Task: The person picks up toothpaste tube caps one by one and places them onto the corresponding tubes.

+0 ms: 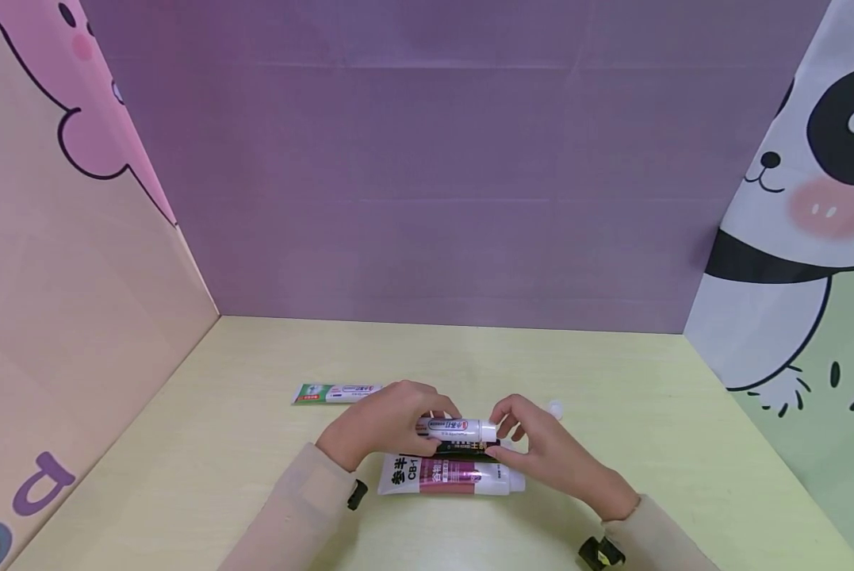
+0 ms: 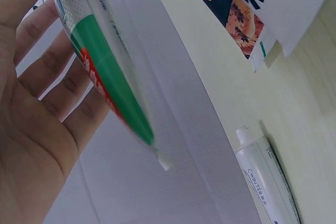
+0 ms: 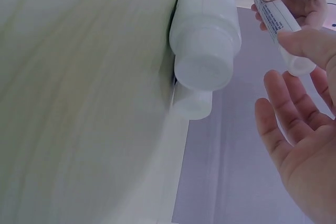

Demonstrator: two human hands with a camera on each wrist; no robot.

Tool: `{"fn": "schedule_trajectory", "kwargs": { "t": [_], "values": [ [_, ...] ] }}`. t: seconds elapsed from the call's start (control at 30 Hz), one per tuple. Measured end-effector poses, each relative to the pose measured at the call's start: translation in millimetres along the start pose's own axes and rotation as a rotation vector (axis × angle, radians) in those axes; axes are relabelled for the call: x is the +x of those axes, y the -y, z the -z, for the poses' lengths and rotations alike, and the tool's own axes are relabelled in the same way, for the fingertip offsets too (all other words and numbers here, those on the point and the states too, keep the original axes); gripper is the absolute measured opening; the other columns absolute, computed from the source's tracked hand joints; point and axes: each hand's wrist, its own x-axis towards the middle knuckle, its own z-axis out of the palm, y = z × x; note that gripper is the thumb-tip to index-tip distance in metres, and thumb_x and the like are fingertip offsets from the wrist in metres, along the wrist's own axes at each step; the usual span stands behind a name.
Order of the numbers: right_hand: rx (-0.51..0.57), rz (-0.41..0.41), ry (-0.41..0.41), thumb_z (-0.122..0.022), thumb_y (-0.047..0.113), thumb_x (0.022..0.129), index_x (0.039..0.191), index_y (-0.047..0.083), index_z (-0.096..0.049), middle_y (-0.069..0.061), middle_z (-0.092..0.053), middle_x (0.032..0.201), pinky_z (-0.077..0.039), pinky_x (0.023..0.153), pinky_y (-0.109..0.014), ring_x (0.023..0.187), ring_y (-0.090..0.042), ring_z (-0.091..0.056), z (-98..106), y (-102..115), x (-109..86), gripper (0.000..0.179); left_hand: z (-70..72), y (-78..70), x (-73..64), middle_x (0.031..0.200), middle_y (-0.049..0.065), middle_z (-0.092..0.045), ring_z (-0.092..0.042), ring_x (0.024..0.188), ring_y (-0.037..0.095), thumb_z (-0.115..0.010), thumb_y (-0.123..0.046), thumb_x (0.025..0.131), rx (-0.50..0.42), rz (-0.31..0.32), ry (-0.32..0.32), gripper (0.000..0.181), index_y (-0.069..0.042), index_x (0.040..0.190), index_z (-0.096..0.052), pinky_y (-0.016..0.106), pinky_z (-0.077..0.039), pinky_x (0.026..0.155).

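A left hand (image 1: 394, 416) grips a green-and-white tube (image 1: 449, 430) above the bench (image 1: 662, 412), well inside its side edges; the right hand (image 1: 544, 448) curves at the cap (image 1: 488, 431), pinch unclear, with room on either side.

Your pale wood-grain surface (image 1: 184, 444) carries a green-and-white tube (image 1: 337, 394) at far left, a magenta-and-white tube (image 1: 448, 478) in front, a black tube (image 1: 469, 447) just behind it, and a small white round piece (image 1: 556, 409) at right.
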Motion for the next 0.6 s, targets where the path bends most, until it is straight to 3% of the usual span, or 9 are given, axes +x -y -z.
{"fn": "schedule_trajectory", "kwargs": {
  "t": [0.23,0.6],
  "values": [
    [0.009,0.002,-0.003,-0.077,0.003,0.086,0.107,0.014,-0.055,0.007,-0.059,0.097,-0.055,0.073,-0.033,0.083,-0.021,-0.063,-0.3,0.9,1.1,0.032,-0.9,0.2,0.0,0.095,-0.014,-0.066,-0.056,0.079,0.003,-0.076,-0.011,0.080,-0.005,-0.001,-0.003,0.029,-0.018,0.109,-0.075,0.019,-0.049,0.073],
    [-0.021,-0.033,-0.001,-0.077,0.012,0.088,0.108,0.016,-0.057,0.011,-0.061,0.093,-0.054,0.073,-0.032,0.081,-0.007,-0.060,0.6,-1.0,0.8,0.028,-0.5,0.9,-0.2,0.097,-0.013,-0.067,-0.056,0.080,0.003,-0.076,-0.012,0.081,0.007,-0.007,-0.005,0.029,-0.017,0.109,-0.075,0.020,-0.049,0.075]
  ]
}}
